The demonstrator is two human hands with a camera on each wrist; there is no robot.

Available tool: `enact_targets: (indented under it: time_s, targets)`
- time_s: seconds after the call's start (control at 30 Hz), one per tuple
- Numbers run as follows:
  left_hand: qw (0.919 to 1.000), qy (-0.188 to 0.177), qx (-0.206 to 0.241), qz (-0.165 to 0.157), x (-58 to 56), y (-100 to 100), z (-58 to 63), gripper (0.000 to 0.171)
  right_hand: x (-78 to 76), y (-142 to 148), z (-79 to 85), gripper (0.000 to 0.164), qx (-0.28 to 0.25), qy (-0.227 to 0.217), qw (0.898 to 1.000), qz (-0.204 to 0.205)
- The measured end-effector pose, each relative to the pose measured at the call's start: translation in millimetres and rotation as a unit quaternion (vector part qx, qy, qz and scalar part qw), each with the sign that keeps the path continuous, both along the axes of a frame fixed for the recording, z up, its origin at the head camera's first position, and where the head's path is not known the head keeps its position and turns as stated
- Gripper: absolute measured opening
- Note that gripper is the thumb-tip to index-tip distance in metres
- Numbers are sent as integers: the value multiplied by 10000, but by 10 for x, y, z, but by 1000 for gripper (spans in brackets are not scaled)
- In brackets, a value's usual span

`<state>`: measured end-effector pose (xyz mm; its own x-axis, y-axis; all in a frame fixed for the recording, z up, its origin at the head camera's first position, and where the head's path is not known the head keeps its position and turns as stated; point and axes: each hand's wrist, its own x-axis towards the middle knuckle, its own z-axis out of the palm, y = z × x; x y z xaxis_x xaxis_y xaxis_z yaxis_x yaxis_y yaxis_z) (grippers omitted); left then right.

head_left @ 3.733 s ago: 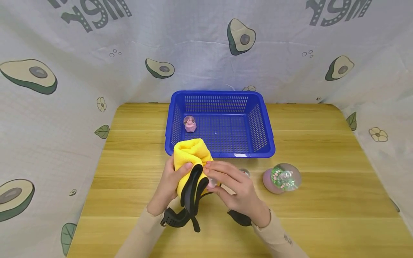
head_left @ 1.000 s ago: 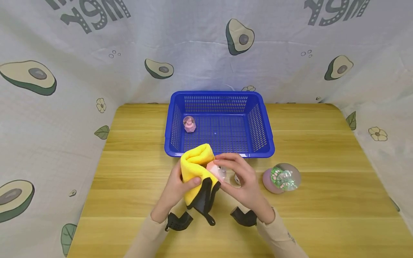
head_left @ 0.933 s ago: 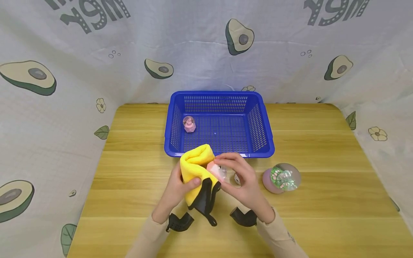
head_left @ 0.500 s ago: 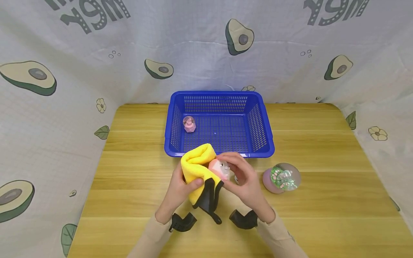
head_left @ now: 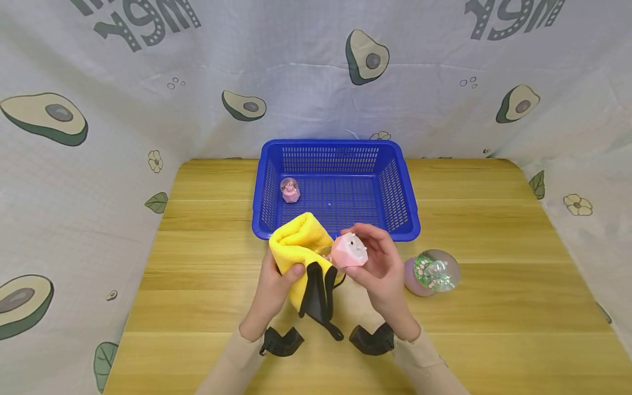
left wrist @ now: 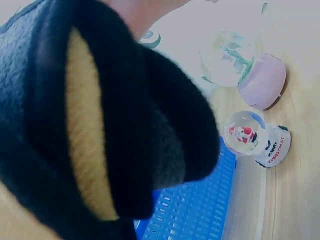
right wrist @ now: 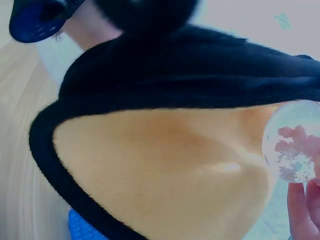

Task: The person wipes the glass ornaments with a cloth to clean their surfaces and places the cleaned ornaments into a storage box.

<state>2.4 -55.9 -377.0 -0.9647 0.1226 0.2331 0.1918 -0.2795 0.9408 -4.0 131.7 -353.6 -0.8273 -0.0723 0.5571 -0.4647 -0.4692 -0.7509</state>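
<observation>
My left hand (head_left: 276, 280) grips a bunched yellow cloth (head_left: 295, 241) with a grey back and black edging. Against the cloth's right side is a small snow globe (head_left: 349, 250) with a faceted pink base, pinched by my right hand (head_left: 384, 266). It lies tipped over, its white underside facing right and its clear dome toward the cloth. In the right wrist view pink shapes show inside the dome (right wrist: 292, 142). The cloth fills much of both wrist views.
Behind the hands stands a blue basket (head_left: 345, 192) holding another small pink snow globe (head_left: 290, 190) at its left. To the right is a larger lilac-based snow globe (head_left: 417, 277). A Christmas snow globe (left wrist: 272, 145) shows in the left wrist view, hidden behind my right hand from above.
From mostly covered by cloth and fingers, the pink snow globe has come out to the right and turned, showing its underside. The cloth has shifted and been refolded in my left hand.
</observation>
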Motion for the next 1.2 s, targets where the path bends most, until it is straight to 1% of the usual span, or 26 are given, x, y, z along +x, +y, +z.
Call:
enact_targets:
  time_s: [0.13, 0.27, 0.5, 0.67, 0.9, 1.0, 1.2]
  targets:
    - [9999, -84, 52, 127, -3, -36, -27, 87, -10, 8, 14, 55, -467, -86, 9988, 106]
    - [9997, -39, 112, 201, -10, -71, -46, 82, -18, 23, 32, 51, -810, -211, 9963, 218]
    - [9997, 114, 69, 221, -20, -111, -35, 82, -29, 60, 40, 47, -1020, -670, 9918, 385]
    - [9998, 88, 89, 180, -19, -115, -22, 84, -30, 68, 35, 45, -1353, -956, 9850, 490]
    - [9998, 80, 136, 154, -16, -110, -23, 83, -12, 88, 31, 37, -1380, -1408, 9787, 571]
    - [9997, 106, 163, 130, -19, -109, -25, 79, -6, 89, 29, 35, -1337, -1528, 9776, 548]
    - [9996, 140, 227, 98, -19, -107, -27, 71, 10, 86, 33, 37, -1190, -1705, 9763, 600]
